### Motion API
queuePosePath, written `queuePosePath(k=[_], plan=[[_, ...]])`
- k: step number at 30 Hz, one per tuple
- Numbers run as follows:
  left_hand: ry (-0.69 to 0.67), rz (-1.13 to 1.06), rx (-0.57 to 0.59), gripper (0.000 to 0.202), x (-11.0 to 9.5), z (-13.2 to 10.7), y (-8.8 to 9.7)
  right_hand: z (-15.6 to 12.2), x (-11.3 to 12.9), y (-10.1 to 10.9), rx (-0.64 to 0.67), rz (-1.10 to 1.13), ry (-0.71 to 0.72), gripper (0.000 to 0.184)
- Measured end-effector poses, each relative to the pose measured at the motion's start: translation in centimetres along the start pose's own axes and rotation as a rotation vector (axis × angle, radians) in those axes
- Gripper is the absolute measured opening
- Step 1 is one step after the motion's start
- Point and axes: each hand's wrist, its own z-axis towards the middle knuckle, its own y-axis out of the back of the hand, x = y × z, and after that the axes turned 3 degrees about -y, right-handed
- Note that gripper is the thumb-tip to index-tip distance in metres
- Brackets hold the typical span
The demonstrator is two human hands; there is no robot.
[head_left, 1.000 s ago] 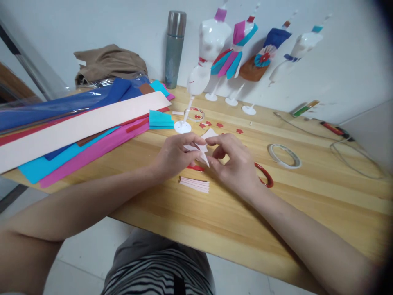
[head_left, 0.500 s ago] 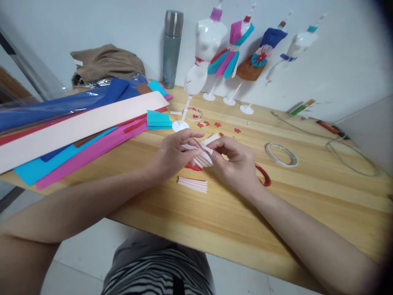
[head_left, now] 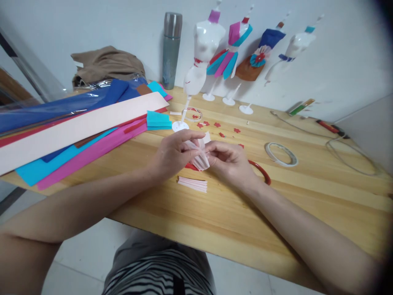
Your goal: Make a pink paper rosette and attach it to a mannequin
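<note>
1. The pleated pale-pink paper [head_left: 200, 159] is held just above the wooden surface [head_left: 276, 205], near the middle of its front half, caught between both hands.
2. The left hand [head_left: 172, 155] has its fingers closed on the pleats from one side. The right hand [head_left: 230, 162] pinches the other side between thumb and fingers.
3. Right beneath them lies a red paper scrap [head_left: 190, 166], half hidden by the hands, and a flat stack of folded pink strips [head_left: 193, 184].
4. A red ring [head_left: 263, 173] curves out from behind the right wrist, and a roll of tape [head_left: 281, 153] lies flat beyond it.
5. Small red paper flowers [head_left: 217, 124] are scattered past the hands, by the round foot of a glossy white mannequin [head_left: 199, 61].
6. To the left, long crinkled sheets overlap: a pale pink strip [head_left: 76, 127], a magenta sheet [head_left: 92, 152] and a cyan sheet [head_left: 39, 169].
7. Against the wall stand a steel flask [head_left: 170, 49] and a paper-dressed mannequin [head_left: 229, 55].
</note>
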Motion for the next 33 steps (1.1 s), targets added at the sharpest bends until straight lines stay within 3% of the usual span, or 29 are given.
queuePosePath(k=[4, 9, 14, 19, 22, 29, 33], plan=[[-0.017, 0.086, 0.011, 0.038, 0.1, 0.2, 0.3, 0.1, 0.0, 0.2, 0.045, 0.022, 0.029, 0.009], [0.090, 0.035, 0.128, 0.053, 0.2, 0.3, 0.5, 0.2, -0.2, 0.6, 0.112, -0.002, 0.049, 0.009], [0.009, 0.098, 0.082, 0.043, 0.4, 0.3, 0.3, 0.3, -0.2, 0.9, 0.113, -0.059, 0.065, 0.009], [0.051, 0.086, 0.011, 0.032, -0.1, 0.4, 0.4, 0.2, 0.1, 1.2, 0.033, -0.105, 0.097, 0.018], [0.114, 0.067, -0.013, 0.029, -0.6, 0.5, 0.4, 0.1, 0.4, 0.8, -0.004, -0.125, 0.037, 0.024], [0.152, 0.061, -0.011, 0.026, -1.0, 0.5, 0.5, 0.2, 0.7, 0.0, -0.154, -0.106, -0.002, 0.015], [0.111, 0.076, 0.002, 0.012, -1.6, 0.7, 0.9, 0.2, 1.2, 0.4, -0.268, -0.121, 0.046, 0.009]])
